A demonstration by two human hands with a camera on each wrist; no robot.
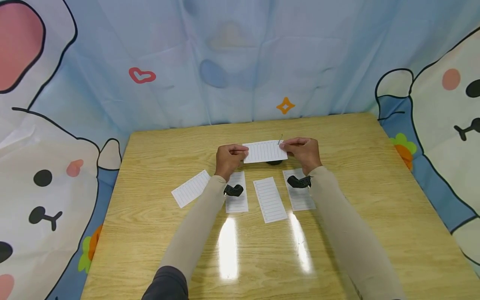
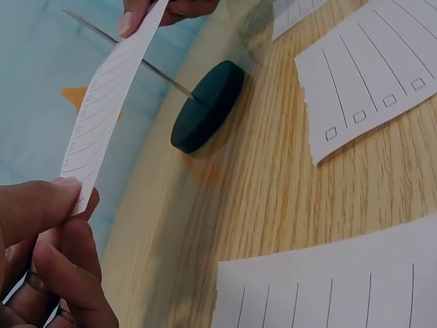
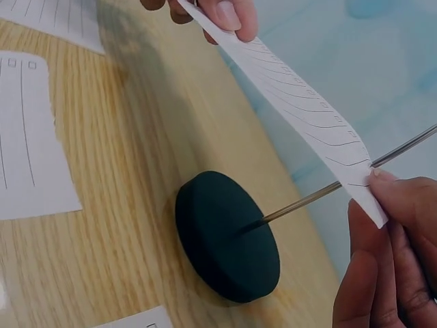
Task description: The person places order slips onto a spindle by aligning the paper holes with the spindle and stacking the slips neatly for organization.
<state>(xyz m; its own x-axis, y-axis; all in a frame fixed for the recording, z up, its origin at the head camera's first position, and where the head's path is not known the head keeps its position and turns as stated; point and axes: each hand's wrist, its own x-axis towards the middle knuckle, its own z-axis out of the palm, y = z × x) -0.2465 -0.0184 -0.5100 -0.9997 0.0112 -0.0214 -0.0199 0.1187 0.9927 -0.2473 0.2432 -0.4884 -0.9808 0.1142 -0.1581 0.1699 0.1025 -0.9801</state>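
A lined paper slip [image 1: 263, 151] with small checkboxes is stretched between both hands above the far half of the table. My left hand [image 1: 228, 160] pinches its left end between thumb and fingers. The right end is pinched by my right hand [image 1: 304, 152]. Under the slip stands a bill spike with a round dark base [image 3: 222, 239] and a thin metal rod [image 3: 304, 201]. Near my right thumb the rod passes through the slip, its tip showing above the paper. The slip bows slightly and is well above the base.
Several similar slips lie on the wooden table [image 1: 150, 250]: a slanted one [image 1: 191, 188] at left, one [image 1: 236, 196] by the left wrist, one [image 1: 270, 200] in the middle, one [image 1: 298, 198] beneath the right wrist. A patterned blue curtain [image 1: 240, 96] hangs behind.
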